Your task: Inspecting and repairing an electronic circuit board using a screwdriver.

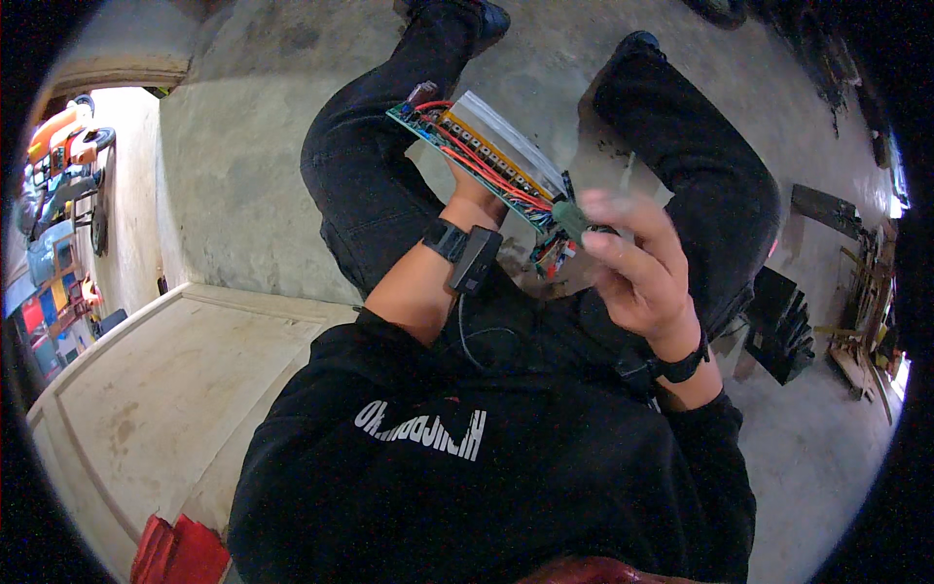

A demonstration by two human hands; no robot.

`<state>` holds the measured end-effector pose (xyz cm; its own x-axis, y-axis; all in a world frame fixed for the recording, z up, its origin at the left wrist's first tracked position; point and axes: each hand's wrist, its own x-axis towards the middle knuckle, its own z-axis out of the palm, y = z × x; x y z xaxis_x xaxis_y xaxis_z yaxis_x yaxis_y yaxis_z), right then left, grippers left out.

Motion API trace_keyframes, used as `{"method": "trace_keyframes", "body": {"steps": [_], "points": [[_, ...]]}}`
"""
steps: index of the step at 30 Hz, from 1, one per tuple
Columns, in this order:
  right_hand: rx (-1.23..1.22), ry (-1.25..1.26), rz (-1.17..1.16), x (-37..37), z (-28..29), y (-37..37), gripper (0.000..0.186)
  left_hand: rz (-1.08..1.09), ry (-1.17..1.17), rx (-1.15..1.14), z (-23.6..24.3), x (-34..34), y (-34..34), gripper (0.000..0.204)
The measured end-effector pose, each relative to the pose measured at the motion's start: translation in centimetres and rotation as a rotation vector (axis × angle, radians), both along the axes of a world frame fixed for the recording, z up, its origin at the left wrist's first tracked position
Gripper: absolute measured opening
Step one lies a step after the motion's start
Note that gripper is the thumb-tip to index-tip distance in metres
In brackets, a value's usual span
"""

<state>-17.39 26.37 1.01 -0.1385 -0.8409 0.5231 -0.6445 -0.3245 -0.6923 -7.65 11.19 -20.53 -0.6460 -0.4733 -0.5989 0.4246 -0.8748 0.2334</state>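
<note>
Grey concrete floor [263,175] spreads out beneath me and away to the far side. Over it come my black top [564,457], near, and my black trousers [375,146], the knees bent and set apart. To the left, near my side, lies a cream panel [175,370] with a raised border and brownish stains. A dark, jagged-edged piece [778,321] rests on the floor to the right, beyond my right wrist.

Between my knees is the circuit board [472,164], held up and tilted, one end far left, the other near right. Along it run a silver heatsink [504,136] and red wires [511,187]. At the near left, some red cloth [180,553] shows.

My right hand [632,258] is blurred at the board's near right end, fingers curled toward it; I cannot tell whether they grip anything. My left hand [470,187] is clamped on the board from underneath, its fingers mostly hidden. A small black box [477,261] sits on that wrist.
</note>
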Motion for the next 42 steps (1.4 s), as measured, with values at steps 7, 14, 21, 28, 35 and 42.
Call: {"method": "trace_keyframes", "body": {"steps": [7, 14, 21, 28, 35, 42], "points": [[0.121, -0.021, -0.115, -0.7, -0.4, 1.1, 0.035, -0.010, 0.011, -0.046, -1.5, -0.1, 0.3, 0.065], [0.037, 0.040, -0.067, -0.4, -0.4, 0.8, 0.037, -0.048, -0.042, -0.061, -0.9, 0.3, 0.1, 0.069], [0.044, 0.041, -0.040, -0.3, 0.1, -0.1, 0.040, -0.015, -0.036, -0.079, 0.5, 0.1, 0.2, 0.068], [0.098, -0.051, -0.113, -0.3, -0.6, 0.6, 0.041, -0.029, -0.046, -0.096, -1.4, 0.1, 0.1, 0.067], [0.011, 0.020, 0.018, -0.3, -0.2, 0.1, 0.043, 0.029, 0.024, 0.052, -0.4, 0.2, -0.2, 0.063], [0.099, -0.056, 0.019, -0.1, -0.4, 0.0, 0.036, 0.037, -0.049, 0.062, 2.1, -0.1, -0.3, 0.060]]}}
